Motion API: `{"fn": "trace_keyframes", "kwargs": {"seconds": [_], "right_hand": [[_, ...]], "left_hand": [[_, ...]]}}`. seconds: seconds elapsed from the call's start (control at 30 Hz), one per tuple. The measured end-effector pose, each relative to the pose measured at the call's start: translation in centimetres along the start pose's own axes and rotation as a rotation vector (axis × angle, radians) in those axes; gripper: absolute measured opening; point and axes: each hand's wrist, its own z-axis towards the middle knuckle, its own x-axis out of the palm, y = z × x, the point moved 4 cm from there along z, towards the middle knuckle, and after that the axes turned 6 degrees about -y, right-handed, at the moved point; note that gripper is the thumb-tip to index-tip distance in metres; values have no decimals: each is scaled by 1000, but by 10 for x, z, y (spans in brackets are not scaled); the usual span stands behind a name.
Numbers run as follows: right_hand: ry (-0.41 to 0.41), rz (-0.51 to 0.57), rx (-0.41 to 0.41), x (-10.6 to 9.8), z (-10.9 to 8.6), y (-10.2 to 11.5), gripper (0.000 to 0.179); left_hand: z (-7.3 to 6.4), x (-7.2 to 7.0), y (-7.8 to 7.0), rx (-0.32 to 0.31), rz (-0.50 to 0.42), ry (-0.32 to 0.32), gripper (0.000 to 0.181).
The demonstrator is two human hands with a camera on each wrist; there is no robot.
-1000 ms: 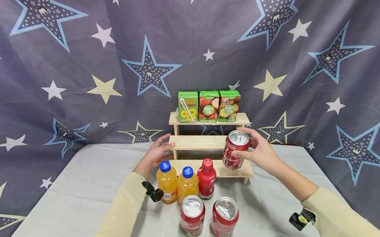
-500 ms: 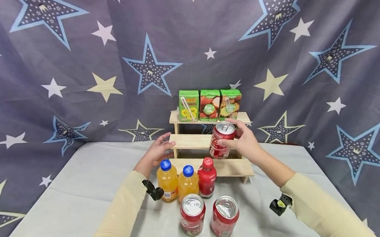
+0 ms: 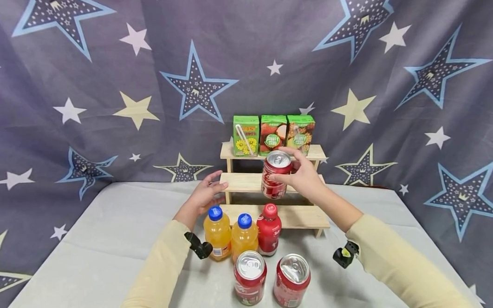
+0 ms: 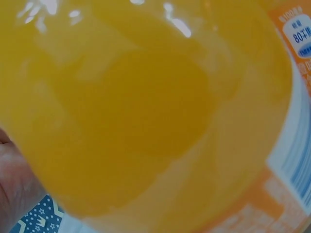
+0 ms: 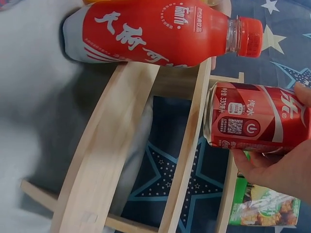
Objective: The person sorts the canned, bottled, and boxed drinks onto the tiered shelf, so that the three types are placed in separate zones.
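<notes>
My right hand (image 3: 304, 176) grips a red soda can (image 5: 257, 116) by its sides, thumb in front and fingers behind. The can is upright, its base overlapping the front edge of the middle step in the head view. At the left end of that step, my left hand (image 3: 204, 195) holds the three-tier wooden display rack (image 3: 241, 183), thumb at the front edge and index finger at the back corner. An orange juice bottle (image 4: 146, 111) fills the left wrist view, hiding most of that hand.
Three juice boxes (image 3: 274, 135) stand on the top step. Before the rack stand two blue-capped juice bottles (image 3: 244, 238) and a red bottle (image 5: 150, 31). Nearer are two more soda cans, one left (image 3: 250, 279) and one right (image 3: 292, 282). A star-patterned cloth (image 3: 101, 87) hangs behind.
My right hand has carried the soda can leftward and up, from the right end of the rack to near the middle step's centre. The left hand stays at the rack.
</notes>
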Motion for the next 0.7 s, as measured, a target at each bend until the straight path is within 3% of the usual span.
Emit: {"fn": "trace_keyframes", "kwargs": {"seconds": [0.33, 0.7], "right_hand": [[24, 34, -36, 15, 11, 3, 73], [22, 47, -15, 26, 21, 3, 72]], "left_hand": [[0, -1, 0, -6, -6, 5, 64], [1, 0, 1, 3, 1, 3, 64]]}}
